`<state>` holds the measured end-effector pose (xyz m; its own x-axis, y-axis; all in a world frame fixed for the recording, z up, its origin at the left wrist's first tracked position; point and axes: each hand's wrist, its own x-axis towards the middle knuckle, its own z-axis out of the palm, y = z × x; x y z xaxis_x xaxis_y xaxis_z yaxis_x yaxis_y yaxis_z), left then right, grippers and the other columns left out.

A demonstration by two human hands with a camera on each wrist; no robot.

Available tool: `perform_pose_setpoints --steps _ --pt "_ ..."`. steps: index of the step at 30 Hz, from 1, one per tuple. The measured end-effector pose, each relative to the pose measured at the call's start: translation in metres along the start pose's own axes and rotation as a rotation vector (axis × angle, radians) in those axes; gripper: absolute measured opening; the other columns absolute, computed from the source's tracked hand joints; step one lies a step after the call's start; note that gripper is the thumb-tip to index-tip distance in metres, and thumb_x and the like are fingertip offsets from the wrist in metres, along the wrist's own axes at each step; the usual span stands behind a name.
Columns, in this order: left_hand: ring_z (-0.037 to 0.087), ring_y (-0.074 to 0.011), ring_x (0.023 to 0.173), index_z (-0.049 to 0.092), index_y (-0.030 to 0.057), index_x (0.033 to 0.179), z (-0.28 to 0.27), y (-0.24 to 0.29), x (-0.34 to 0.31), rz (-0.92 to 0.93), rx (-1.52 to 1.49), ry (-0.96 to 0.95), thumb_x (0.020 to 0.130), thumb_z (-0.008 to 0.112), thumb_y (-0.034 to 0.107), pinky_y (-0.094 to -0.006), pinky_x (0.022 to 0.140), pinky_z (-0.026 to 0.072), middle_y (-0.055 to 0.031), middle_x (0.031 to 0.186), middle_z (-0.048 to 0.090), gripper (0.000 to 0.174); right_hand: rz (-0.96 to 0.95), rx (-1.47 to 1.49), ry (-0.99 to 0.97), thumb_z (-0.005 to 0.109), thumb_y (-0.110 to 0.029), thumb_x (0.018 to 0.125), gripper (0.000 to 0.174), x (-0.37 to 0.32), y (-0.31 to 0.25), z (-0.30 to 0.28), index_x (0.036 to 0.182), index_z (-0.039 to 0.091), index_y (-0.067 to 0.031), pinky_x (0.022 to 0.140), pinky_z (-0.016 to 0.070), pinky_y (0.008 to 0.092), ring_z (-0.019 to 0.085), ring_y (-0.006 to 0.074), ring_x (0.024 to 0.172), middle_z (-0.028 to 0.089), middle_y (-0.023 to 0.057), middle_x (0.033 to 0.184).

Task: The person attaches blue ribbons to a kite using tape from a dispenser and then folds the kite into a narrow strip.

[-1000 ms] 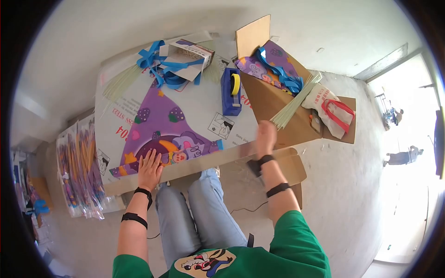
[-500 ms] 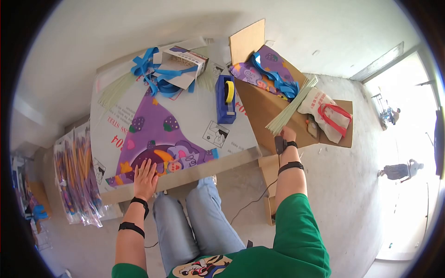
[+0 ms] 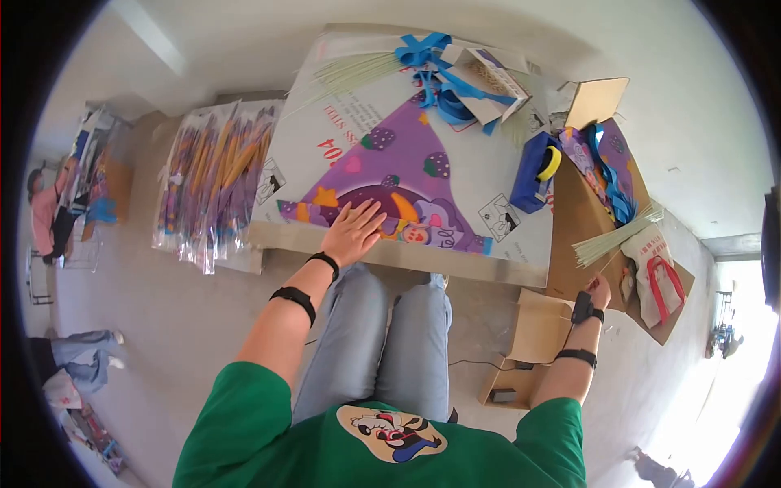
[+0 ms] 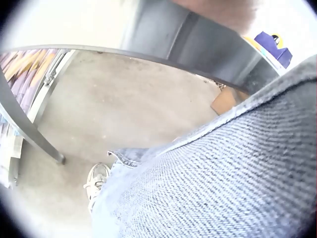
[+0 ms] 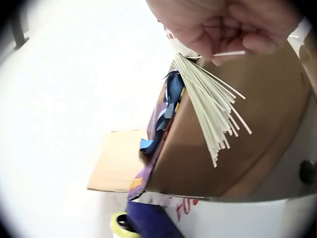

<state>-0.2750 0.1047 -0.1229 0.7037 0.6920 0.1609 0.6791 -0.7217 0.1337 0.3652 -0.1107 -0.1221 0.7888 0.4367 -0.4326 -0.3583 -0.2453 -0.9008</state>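
My left hand (image 3: 354, 231) rests with fingers spread on the lower edge of a purple triangular printed cloth (image 3: 399, 159), which lies flat on the table. Berries, a moon and cartoon figures decorate it. Off to the right, my right hand (image 3: 599, 291) is beside a cardboard box. In the right wrist view its fingers pinch one thin pale rod (image 5: 229, 53). The bundle of similar rods (image 5: 210, 101) lies across the box (image 5: 178, 163), just beyond that hand. In the left wrist view, only a blurred part of the left hand or wrist (image 4: 223, 11) shows.
A blue tape dispenser (image 3: 529, 172) stands on the table's right side. Blue ribbons (image 3: 449, 106) and an opened carton (image 3: 488, 81) are at the back. Bagged purple items (image 3: 215, 175) lie at left. A cloth bag with red handles (image 3: 651, 272) sits beside the rods.
My right hand has gone from the table's front edge out to the rods by the box and now pinches one. The left hand stays on the cloth. The head view has swung left.
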Motion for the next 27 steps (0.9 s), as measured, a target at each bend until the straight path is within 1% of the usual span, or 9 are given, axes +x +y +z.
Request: perform_pose_setpoints --steps 4,6,11,14,17,20,22,24,27 --pt "0.030 -0.0203 0.138 0.042 0.0184 0.140 0.004 -0.002 -0.003 0.005 0.018 -0.023 0.096 0.044 0.036 -0.0464 0.113 0.0223 -0.0034 0.148 0.035 0.047 0.021 0.373 -0.079 0.055 -0.014 0.094 0.010 -0.103 -0.002 0.023 0.092 0.059 -0.0044 0.051 0.0425 0.0227 0.053 0.0101 0.061 0.058 0.0017 0.073" --pt "0.029 -0.0200 0.138 0.042 0.0186 0.140 0.006 -0.003 -0.003 0.007 0.017 -0.013 0.096 0.043 0.036 -0.0463 0.114 0.0220 -0.0029 0.149 0.034 0.047 -0.058 0.304 -0.236 0.054 -0.011 0.094 0.012 -0.169 -0.006 0.040 0.103 0.058 -0.0030 0.056 0.0444 0.0219 0.055 0.0107 0.066 0.059 0.0022 0.078" --pt "0.031 -0.0209 0.136 0.043 0.0189 0.139 0.008 -0.002 -0.004 0.007 -0.001 0.006 0.096 0.045 0.035 -0.0454 0.114 0.0218 -0.0033 0.147 0.036 0.046 -0.041 0.480 -0.258 0.052 -0.003 0.093 0.008 -0.298 0.004 0.080 0.100 0.055 -0.0044 0.060 0.0458 0.0234 0.056 0.0127 0.070 0.059 0.0041 0.081" --pt "0.033 -0.0235 0.134 0.045 0.0189 0.137 0.006 -0.001 -0.003 -0.012 -0.004 0.013 0.095 0.047 0.034 -0.0450 0.114 0.0214 -0.0054 0.144 0.037 0.045 -0.076 0.289 -0.394 0.054 0.000 0.090 0.008 -0.334 0.007 0.104 0.096 0.053 -0.0048 0.061 0.0451 0.0236 0.054 0.0118 0.068 0.057 0.0038 0.078" --pt "0.041 -0.0238 0.123 0.047 0.0158 0.134 0.004 -0.001 -0.006 0.038 0.045 0.111 0.091 0.052 0.032 -0.0424 0.107 0.0306 -0.0062 0.131 0.044 0.046 -0.355 -0.424 -0.373 0.057 0.000 0.087 0.007 -0.328 0.006 0.128 0.091 0.052 -0.0039 0.063 0.0451 0.0237 0.053 0.0096 0.066 0.054 0.0020 0.075" --pt "0.047 -0.0220 0.110 0.048 0.0120 0.132 0.005 0.002 -0.003 0.065 0.112 0.116 0.088 0.055 0.029 -0.0397 0.098 0.0374 -0.0053 0.118 0.048 0.047 -0.606 -0.727 -0.437 0.057 0.001 0.085 0.008 -0.284 0.018 0.147 0.090 0.054 -0.0041 0.062 0.0457 0.0253 0.054 0.0117 0.066 0.054 0.0032 0.075" --pt "0.047 -0.0213 0.109 0.049 0.0106 0.132 0.007 0.005 -0.004 0.056 0.127 0.113 0.088 0.056 0.029 -0.0380 0.097 0.0380 -0.0050 0.117 0.048 0.048 -0.743 -0.845 -0.473 0.059 0.002 0.081 0.013 -0.269 0.020 0.166 0.092 0.056 -0.0047 0.064 0.0477 0.0319 0.058 0.0203 0.070 0.057 0.0074 0.078" --pt "0.047 -0.0207 0.108 0.049 0.0097 0.131 0.007 0.007 -0.004 0.037 0.116 0.111 0.088 0.056 0.029 -0.0366 0.097 0.0385 -0.0048 0.116 0.049 0.048 -1.138 -1.112 -0.562 0.060 0.001 0.079 0.016 -0.255 0.021 0.184 0.093 0.057 -0.0051 0.066 0.0482 0.0399 0.059 0.0308 0.077 0.059 0.0114 0.083" --pt "0.045 -0.0187 0.108 0.050 0.0095 0.131 0.005 0.009 -0.006 0.023 0.113 0.088 0.089 0.054 0.031 -0.0337 0.095 0.0375 -0.0028 0.115 0.049 0.047 -1.213 -1.280 -0.648 0.059 0.000 0.074 0.018 -0.232 0.024 0.206 0.090 0.056 -0.0069 0.068 0.0481 0.0446 0.057 0.0333 0.085 0.058 0.0110 0.087"
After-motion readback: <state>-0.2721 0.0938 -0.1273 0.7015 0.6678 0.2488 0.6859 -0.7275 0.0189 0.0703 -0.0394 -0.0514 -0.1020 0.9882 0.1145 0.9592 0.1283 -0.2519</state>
